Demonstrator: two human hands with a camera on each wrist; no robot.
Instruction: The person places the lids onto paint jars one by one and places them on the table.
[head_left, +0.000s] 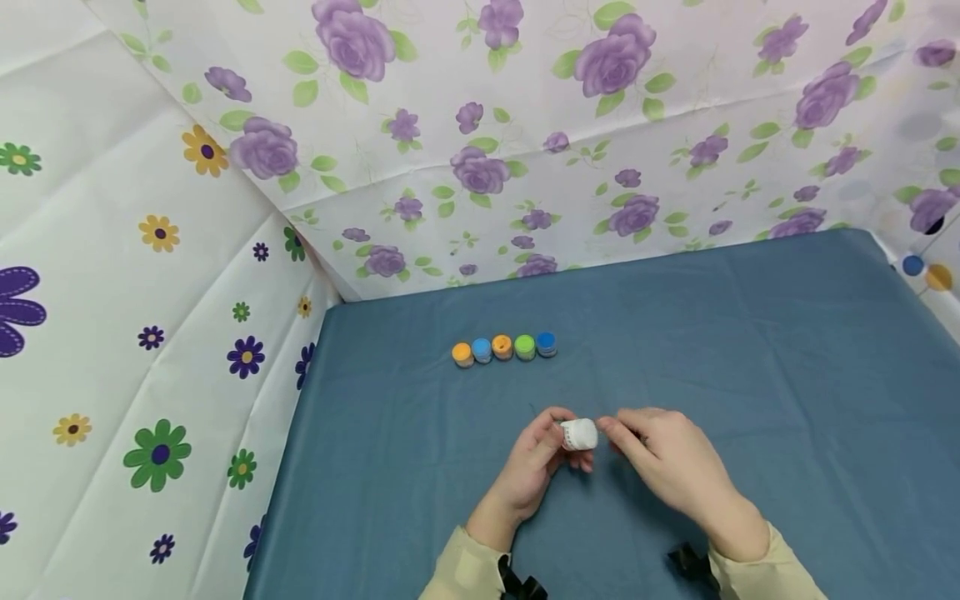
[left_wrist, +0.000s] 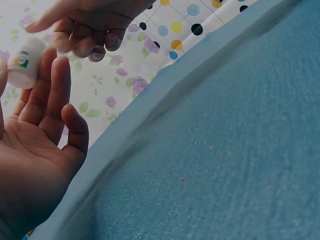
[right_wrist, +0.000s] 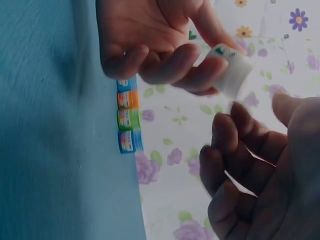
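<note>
Between thumb and fingers, my left hand (head_left: 528, 467) holds a small white jar (head_left: 581, 434) above the blue-covered table. In the left wrist view the white jar (left_wrist: 27, 61) shows printed text and a coloured label on its side. The right wrist view has the jar (right_wrist: 234, 77) tilted, its white end toward my right hand. My right hand (head_left: 671, 454) hovers just right of that end, fingers loosely bent, thumb apart from them, nothing in its grasp. A narrow gap shows between its fingertips (right_wrist: 240, 112) and the jar.
Several small jars with coloured lids stand in a row farther back on the blue tablecloth (head_left: 390, 433): among them a green-lidded jar (head_left: 525, 346) and a dark blue one (head_left: 547, 343). Flower-patterned sheets (head_left: 480, 171) hang behind and at the left.
</note>
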